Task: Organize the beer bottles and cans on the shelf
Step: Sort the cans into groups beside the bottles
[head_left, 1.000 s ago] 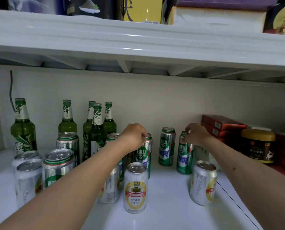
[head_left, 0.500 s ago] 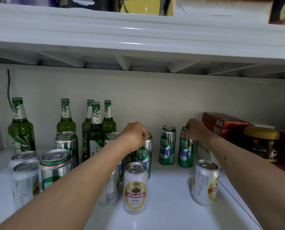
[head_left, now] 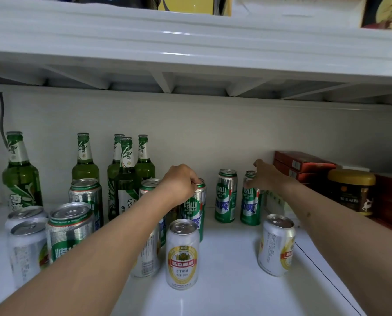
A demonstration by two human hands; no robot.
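Observation:
Several green beer bottles [head_left: 126, 176] stand at the back left of the white shelf [head_left: 224, 281]. Tall green cans and short silver cans crowd the left and middle. My left hand [head_left: 180, 184] grips the top of a tall green can [head_left: 193, 210] near the middle. My right hand [head_left: 266, 176] holds the top of another tall green can [head_left: 250, 201] further right, beside a third green can [head_left: 226, 196]. A silver and yellow can [head_left: 183, 254] stands in front, and another silver can [head_left: 277, 245] is at the front right.
Red boxes [head_left: 302, 166] and a dark jar with a gold lid [head_left: 351, 191] fill the back right corner. An upper shelf [head_left: 190, 49] hangs low overhead. A black cable [head_left: 1, 119] runs down the wall at left.
My right hand has pushed its green can back and left, close beside the third green can. My left hand has stayed on its can.

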